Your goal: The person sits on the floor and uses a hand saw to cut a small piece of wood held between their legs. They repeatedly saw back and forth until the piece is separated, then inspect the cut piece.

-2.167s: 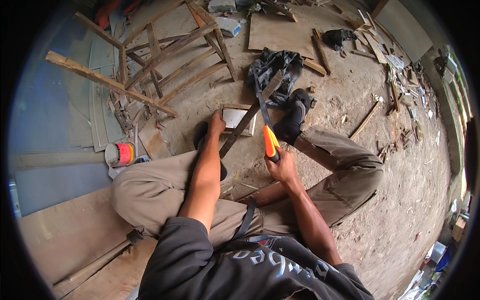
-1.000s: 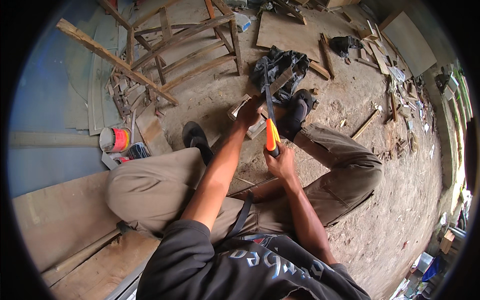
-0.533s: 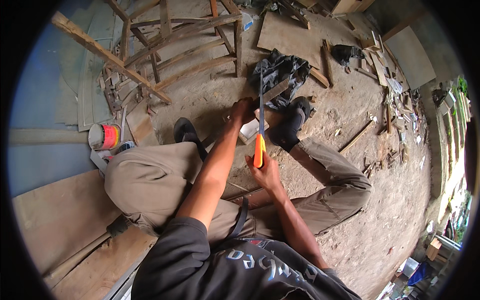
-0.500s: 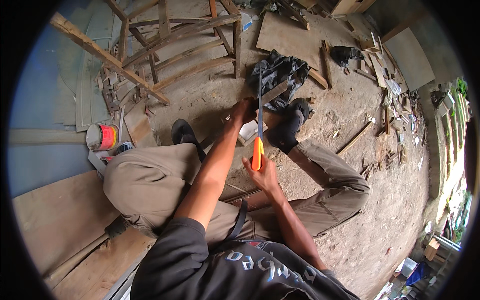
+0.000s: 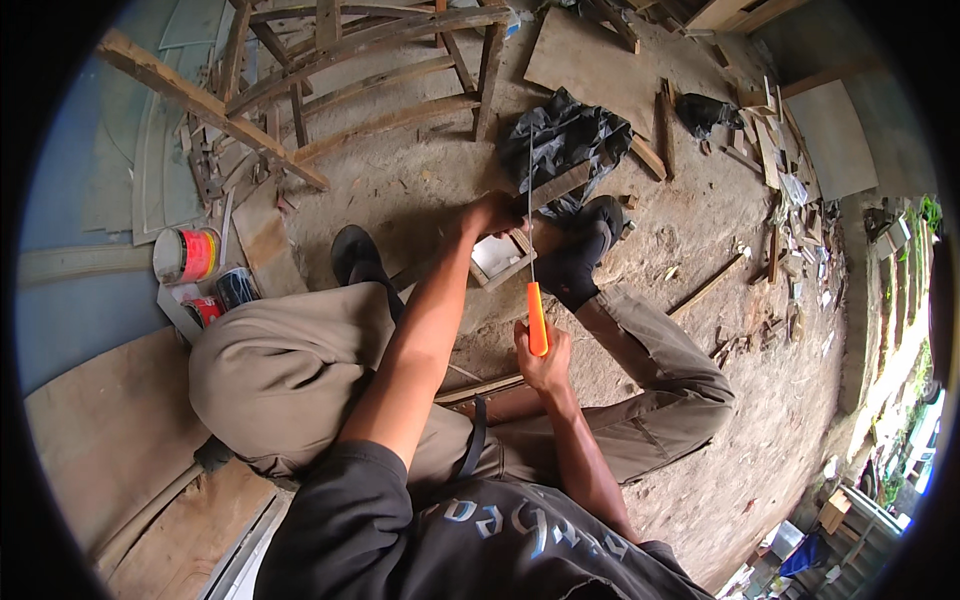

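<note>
Wood [image 5: 562, 186] at upper centre, grasped by my left grip [image 5: 488, 214], lies crossed by the saw [image 5: 538, 318] my right grip [image 5: 547, 363] clenches, not yet severed, I judge.

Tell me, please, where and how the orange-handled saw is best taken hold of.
Best, I would judge, by its orange handle, coming from the person's side, as the right hand does: the handle points back toward the person, while the long thin blade runs away toward the black plastic sheet.

Wide fisheye view from the wearer's head, steeply downward over legs [image 5: 290, 370] and floor [image 5: 740, 470]
</note>
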Available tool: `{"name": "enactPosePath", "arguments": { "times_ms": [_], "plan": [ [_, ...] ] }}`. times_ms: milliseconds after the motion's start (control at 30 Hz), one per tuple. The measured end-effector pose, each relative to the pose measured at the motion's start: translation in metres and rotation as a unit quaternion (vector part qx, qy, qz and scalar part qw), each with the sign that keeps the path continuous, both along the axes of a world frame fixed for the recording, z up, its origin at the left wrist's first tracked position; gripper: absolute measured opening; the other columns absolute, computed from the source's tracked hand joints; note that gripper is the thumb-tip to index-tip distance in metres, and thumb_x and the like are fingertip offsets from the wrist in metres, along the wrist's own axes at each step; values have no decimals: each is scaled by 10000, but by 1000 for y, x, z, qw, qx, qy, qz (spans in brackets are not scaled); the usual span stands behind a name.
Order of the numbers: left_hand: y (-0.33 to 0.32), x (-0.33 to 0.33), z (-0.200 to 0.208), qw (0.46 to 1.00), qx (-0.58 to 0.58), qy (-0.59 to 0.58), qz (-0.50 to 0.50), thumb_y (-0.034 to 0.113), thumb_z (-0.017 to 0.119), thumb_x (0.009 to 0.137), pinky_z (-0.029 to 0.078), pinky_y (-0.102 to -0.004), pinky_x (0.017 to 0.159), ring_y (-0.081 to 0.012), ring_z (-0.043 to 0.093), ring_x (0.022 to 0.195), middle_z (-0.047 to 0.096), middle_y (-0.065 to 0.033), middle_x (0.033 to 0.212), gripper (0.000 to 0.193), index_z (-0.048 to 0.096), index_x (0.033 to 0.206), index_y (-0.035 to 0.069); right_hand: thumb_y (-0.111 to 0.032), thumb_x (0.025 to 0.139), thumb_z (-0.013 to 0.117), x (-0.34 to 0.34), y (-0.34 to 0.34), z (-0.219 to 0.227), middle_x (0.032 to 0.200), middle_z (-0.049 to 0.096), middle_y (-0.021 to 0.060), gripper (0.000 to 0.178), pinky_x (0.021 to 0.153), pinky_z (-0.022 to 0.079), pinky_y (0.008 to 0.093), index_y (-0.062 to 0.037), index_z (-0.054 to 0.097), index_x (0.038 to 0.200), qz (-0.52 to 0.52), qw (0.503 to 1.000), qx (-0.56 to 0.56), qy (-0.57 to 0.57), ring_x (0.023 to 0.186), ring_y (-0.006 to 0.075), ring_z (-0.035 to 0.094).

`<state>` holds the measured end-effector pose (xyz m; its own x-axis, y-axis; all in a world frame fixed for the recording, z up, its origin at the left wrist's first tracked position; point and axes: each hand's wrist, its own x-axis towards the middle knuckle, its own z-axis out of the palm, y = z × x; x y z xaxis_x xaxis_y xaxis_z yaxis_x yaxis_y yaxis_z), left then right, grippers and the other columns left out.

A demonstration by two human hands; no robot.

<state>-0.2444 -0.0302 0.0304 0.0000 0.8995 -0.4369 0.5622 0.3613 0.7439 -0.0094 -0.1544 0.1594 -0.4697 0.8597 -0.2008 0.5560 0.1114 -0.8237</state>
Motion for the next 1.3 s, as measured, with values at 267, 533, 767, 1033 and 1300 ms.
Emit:
{"name": "enactPosePath", "arguments": {
  "times_ms": [267, 533, 767, 1033, 1300],
  "plan": [
    [-13, 28, 27, 973, 76, 193, 102, 318, 574, 789, 540, -467, 809, -373, 673, 888, 693, -207, 908, 327, 692, 1004, 102, -234, 840, 636, -2, 8, 14, 540, 531, 175, 305, 519, 439, 389, 35, 570, 711, -67, 996, -28, 46, 480, 266, 544],
    [-15, 34, 19, 943, 53, 231, 234, 367, 606, 785, 539, -479, 809, -398, 665, 916, 695, -206, 947, 378, 681, 1023, 82, -285, 901, 643, 15, 17, -4, 519, 422, 64, 397, 478, 336, 342, 22, 514, 684, -104, 987, -38, 116, 512, 116, 372],
    [-15, 31, 13, 950, 70, 223, 209, 373, 623, 797, 552, -477, 756, -395, 678, 850, 694, -210, 890, 348, 658, 959, 68, -279, 920, 634, -1, 20, 25, 534, 444, 107, 367, 486, 370, 337, 34, 565, 741, -130, 990, -7, 51, 510, 135, 386],
    [-19, 42, 10, 940, 115, 256, 195, 269, 604, 817, 547, -471, 605, -355, 682, 655, 670, -186, 700, 227, 614, 878, 50, -257, 925, 621, -5, 19, 47, 552, 488, 92, 309, 491, 392, 311, 35, 623, 823, -140, 990, 4, 24, 516, 122, 442],
    [-23, 37, 10, 944, 63, 240, 218, 259, 596, 834, 532, -481, 580, -347, 680, 645, 671, -158, 693, 197, 593, 892, 71, -253, 920, 645, -12, 47, 64, 535, 461, 26, 362, 472, 350, 307, 42, 583, 718, -144, 989, -24, -13, 528, 88, 406]
  ]
}}
